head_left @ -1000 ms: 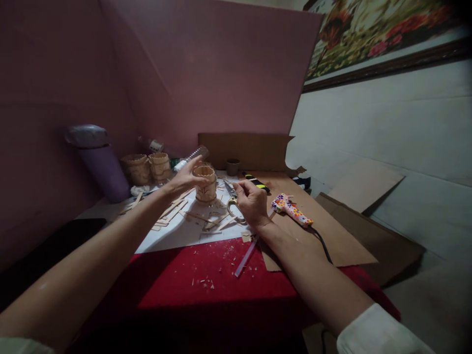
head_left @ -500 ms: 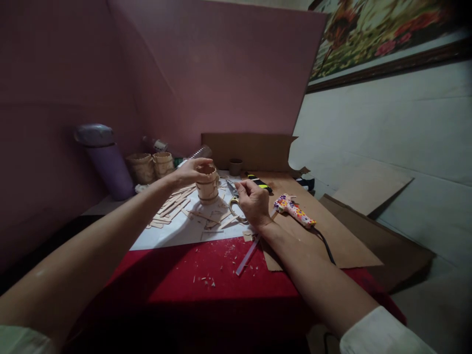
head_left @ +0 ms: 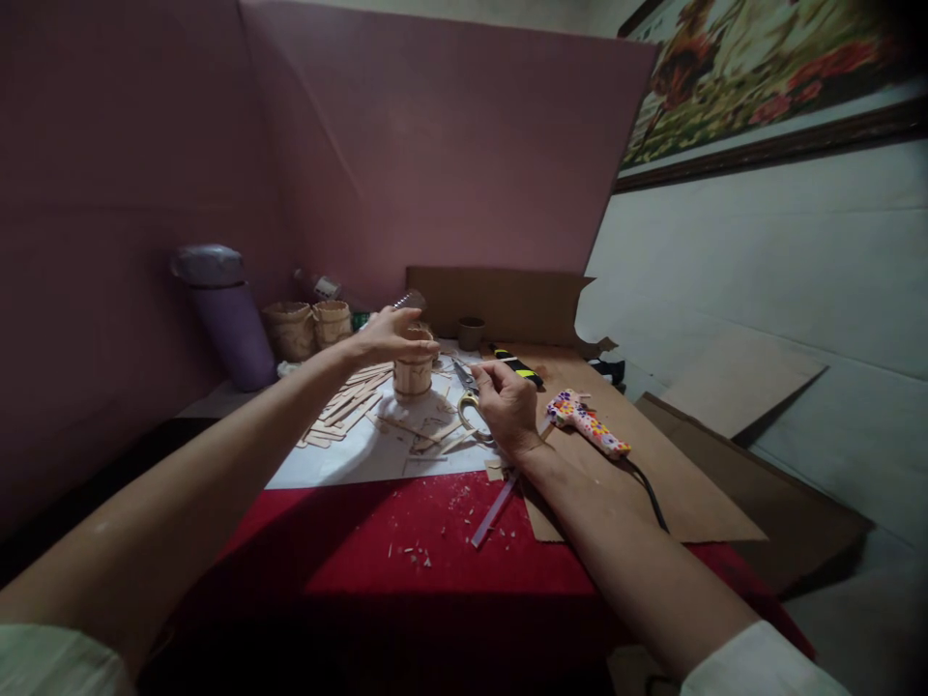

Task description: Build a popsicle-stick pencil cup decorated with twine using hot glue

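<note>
One small stick cup stands upright on the white sheet in the middle of the table. The left hand comes over it from above, its grip closed on the rim. Loose craft sticks lie fanned just beside it. The right hand rests curled beside the scissors; I cannot tell whether its grip pinches anything. Farther right a flowered glue gun lies on cardboard; two finished cups stand near a purple flask.
</note>
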Demonstrator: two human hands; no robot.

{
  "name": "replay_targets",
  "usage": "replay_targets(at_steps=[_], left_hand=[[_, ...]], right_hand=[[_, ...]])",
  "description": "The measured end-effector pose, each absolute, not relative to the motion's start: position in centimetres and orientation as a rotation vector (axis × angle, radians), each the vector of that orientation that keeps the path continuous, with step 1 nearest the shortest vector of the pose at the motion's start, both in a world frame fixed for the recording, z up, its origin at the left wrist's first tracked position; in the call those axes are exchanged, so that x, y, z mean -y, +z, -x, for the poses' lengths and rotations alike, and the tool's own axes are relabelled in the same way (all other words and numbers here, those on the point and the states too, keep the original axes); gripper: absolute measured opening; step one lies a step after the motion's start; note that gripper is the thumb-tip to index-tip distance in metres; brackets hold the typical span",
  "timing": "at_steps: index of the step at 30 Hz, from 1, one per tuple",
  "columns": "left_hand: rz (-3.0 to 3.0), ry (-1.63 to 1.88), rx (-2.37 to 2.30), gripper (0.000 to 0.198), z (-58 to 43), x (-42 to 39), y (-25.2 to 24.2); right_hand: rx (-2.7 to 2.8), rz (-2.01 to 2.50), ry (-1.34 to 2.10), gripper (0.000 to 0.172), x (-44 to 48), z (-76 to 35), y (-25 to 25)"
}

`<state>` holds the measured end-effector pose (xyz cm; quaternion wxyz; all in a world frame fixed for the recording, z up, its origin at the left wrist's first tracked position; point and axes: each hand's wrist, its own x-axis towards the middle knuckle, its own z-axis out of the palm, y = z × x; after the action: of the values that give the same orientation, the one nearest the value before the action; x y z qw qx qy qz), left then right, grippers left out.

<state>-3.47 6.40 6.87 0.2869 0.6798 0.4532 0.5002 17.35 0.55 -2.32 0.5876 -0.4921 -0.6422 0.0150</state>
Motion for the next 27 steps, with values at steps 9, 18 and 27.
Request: replay_targets(at_steps=[9,18,27], left_hand=[[-1.724,1.223,-1.143,0.052,3.4,-5.9,7.3],[-1.707,1.209,-1.165,0.061,4.2,-6.2,6.5],[-1.792,1.273,-1.203,0.063,3.9,-7.2,5.1]], right_hand=[[1.493,1.153,0.034,0.03,-0.6,-17.3,-2.3],[1.491,1.159,0.017,0.033,-0.6,-17.3,-2.4],[1.479,1.164,0.043,0.032,-0.7,-17.3,-2.5]])
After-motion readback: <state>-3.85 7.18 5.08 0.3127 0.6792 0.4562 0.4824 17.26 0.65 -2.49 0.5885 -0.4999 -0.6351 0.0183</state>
